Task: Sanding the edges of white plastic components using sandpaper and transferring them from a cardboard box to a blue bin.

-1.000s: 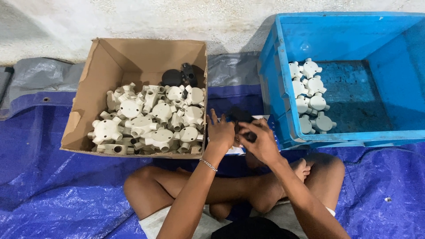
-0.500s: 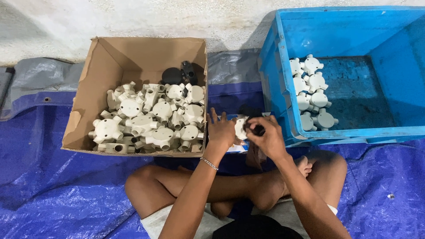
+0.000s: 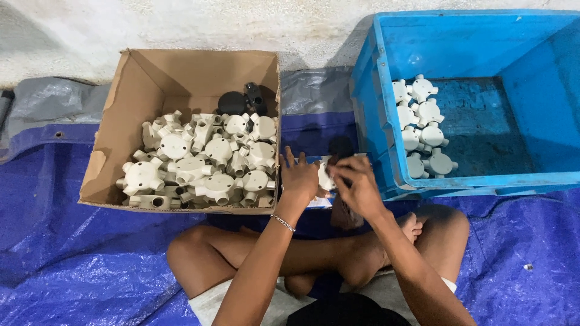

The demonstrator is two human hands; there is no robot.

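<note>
I sit cross-legged on a blue tarp. My left hand (image 3: 299,176) holds a cream round plastic junction box (image 3: 325,177) between the two containers. My right hand (image 3: 356,186) is closed against the same piece from the right, fingers over its face. Whether the right hand holds a small part of its own I cannot tell. A cardboard box (image 3: 115,133) on the left is full of several cream junction boxes (image 3: 199,160) with two black pieces (image 3: 241,101) at the back. A blue plastic crate (image 3: 374,102) on the right holds several cream junction boxes (image 3: 423,127) along its left side.
The blue tarp (image 3: 72,259) covers the floor, with a grey sheet (image 3: 48,99) behind it against a pale wall (image 3: 241,24). My crossed legs and bare foot (image 3: 411,226) lie just below my hands.
The cream piece has turned in my hands and now shows between them; both hands stay in the same spot between the box and the crate.
</note>
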